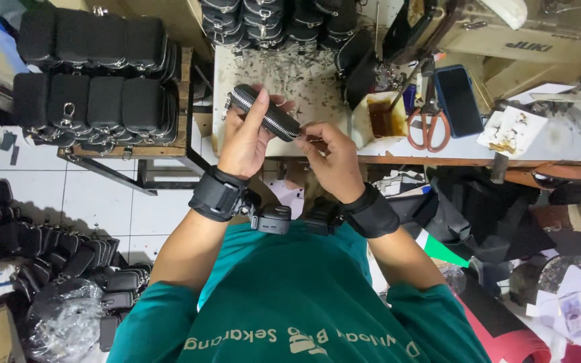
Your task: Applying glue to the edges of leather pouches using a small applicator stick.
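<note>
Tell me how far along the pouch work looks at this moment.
Done, apparently: rows of zipped black pouches stacked on the wooden rack. In hand: the left hand grips one black zip pouch while the right hand pinches its zipper end. Left: seemingly the loose pouches heaped on the floor, though their state is unclear.

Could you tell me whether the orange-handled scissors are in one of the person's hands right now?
No, the scissors lie on the worktable beside a dark phone, while both hands hold a small black zippered pouch.
</note>
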